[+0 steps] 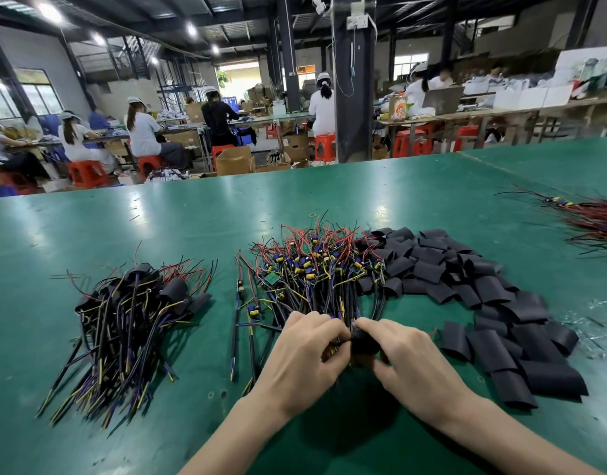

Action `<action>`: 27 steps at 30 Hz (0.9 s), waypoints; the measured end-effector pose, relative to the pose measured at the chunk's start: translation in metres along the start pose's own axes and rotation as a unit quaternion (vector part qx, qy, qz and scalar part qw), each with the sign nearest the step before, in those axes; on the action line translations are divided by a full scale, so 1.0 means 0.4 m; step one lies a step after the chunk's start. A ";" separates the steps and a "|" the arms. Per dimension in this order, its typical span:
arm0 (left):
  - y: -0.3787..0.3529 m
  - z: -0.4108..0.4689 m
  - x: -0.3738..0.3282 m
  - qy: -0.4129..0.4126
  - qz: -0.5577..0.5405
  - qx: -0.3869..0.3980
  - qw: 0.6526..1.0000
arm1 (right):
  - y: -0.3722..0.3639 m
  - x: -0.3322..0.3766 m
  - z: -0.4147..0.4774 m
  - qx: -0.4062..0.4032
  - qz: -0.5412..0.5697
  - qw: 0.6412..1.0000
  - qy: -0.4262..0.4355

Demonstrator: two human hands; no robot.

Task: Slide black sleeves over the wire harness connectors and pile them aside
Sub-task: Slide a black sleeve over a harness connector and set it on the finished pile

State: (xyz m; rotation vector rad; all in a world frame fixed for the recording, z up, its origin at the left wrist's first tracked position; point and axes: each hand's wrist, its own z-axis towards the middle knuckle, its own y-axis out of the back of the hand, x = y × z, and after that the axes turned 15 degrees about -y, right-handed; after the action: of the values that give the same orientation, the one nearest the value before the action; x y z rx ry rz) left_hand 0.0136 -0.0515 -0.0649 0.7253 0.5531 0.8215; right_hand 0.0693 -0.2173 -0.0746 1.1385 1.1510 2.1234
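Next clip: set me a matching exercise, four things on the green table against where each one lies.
Things:
1. sleeved harnesses
2. bare harnesses
3. loose sleeves
4. red wire bundle

Places on the table:
A. far right edge
B. left side
C. centre
D. right of centre, spread out

Pairs: 1-B; 2-C; 3-D; 4-A
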 end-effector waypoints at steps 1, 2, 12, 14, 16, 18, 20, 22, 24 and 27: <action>0.002 0.000 0.001 0.000 0.001 -0.002 1.000 | 0.002 0.002 0.000 -0.003 0.006 1.000 0.002; 0.003 0.000 0.003 0.002 0.002 -0.005 1.000 | 0.003 0.003 0.000 -0.008 0.011 1.000 0.003; 0.080 0.000 0.074 0.041 0.097 -0.086 0.991 | 0.011 -0.018 0.014 -0.073 0.006 0.997 0.002; 0.139 -0.005 0.122 0.102 0.168 -0.176 0.965 | 0.019 -0.026 0.021 -0.097 -0.007 0.995 -0.011; 0.202 -0.023 0.178 0.187 0.235 -0.246 0.922 | 0.021 -0.032 0.024 -0.114 -0.016 0.993 -0.028; 0.250 -0.055 0.233 0.273 0.265 -0.259 0.888 | 0.016 -0.036 0.027 -0.111 -0.031 0.993 -0.041; 0.273 -0.095 0.279 0.324 0.286 -0.233 0.871 | 0.010 -0.041 0.028 -0.097 -0.054 0.993 -0.049; 0.278 -0.132 0.311 0.362 0.287 -0.194 0.865 | 0.004 -0.046 0.029 -0.075 -0.084 0.992 -0.057; 0.273 -0.158 0.332 0.404 0.271 -0.172 0.857 | 0.000 -0.050 0.030 -0.052 -0.108 0.990 -0.071; 0.258 -0.176 0.345 0.440 0.260 -0.161 0.844 | 0.000 -0.055 0.034 -0.031 -0.120 0.988 -0.092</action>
State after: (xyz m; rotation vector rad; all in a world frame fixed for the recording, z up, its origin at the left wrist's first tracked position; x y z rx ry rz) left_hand -0.0033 0.1336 -0.0538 0.1277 1.0236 1.7406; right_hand 0.0927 -0.2267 -0.0801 1.0840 1.0708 1.8191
